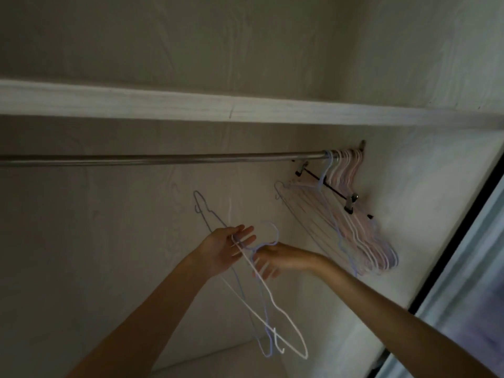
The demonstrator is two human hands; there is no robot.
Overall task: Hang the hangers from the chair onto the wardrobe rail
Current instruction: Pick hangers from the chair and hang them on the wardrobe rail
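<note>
Hangers [351, 214] bunch at the rail's [163, 160] right end, under the shelf [191, 105]

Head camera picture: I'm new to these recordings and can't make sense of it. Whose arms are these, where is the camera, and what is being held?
The camera sits on a person's head, looking up into a wardrobe, so the arms are the person's own. The left hand has loose hangers, lilac and white, hooked over its fingers. The right hand reaches in and grips the neck of a lilac hanger from that bunch. Above runs the metal wardrobe rail, under a white shelf. At the rail's right end a cluster of hung hangers is already in place, with a black clip hanger among them.
</note>
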